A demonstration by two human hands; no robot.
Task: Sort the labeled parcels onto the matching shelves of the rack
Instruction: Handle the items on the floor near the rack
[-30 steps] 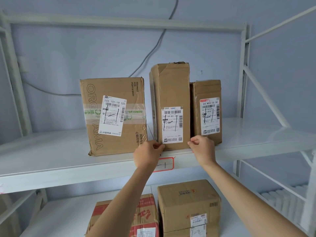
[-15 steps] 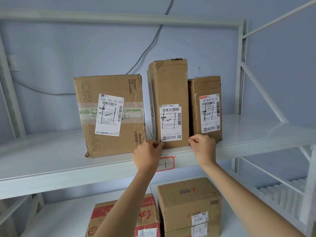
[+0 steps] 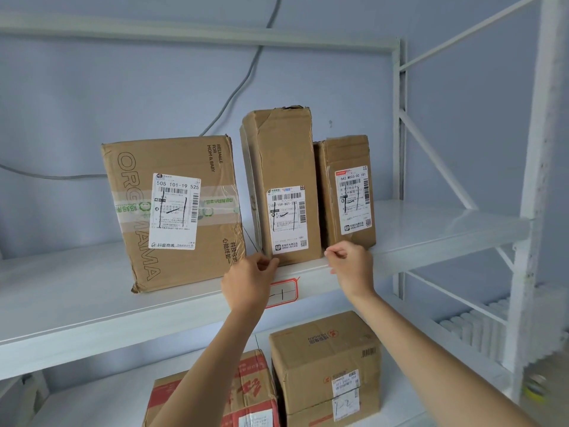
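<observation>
A tall brown parcel (image 3: 283,167) marked "1-1" stands upright on the upper shelf (image 3: 92,291), at its front edge above a red-framed shelf tag (image 3: 284,293) reading "1-1". My left hand (image 3: 249,282) pinches its lower left corner. My right hand (image 3: 351,266) has its fingers curled against the lower right corner. A wide parcel (image 3: 172,211) stands to the left. A narrower parcel (image 3: 348,192) stands against the tall one's right side. Both carry "1-1" labels.
On the lower shelf (image 3: 92,405) sit a brown box (image 3: 326,362) labelled "1-2" and a red-and-brown box (image 3: 246,392), partly hidden by my left forearm. White rack uprights and braces (image 3: 529,211) rise at the right. A grey cable (image 3: 246,72) runs down the blue wall.
Both hands stay at the tall parcel's bottom corners. The view has shifted slightly; the parcels keep their places.
</observation>
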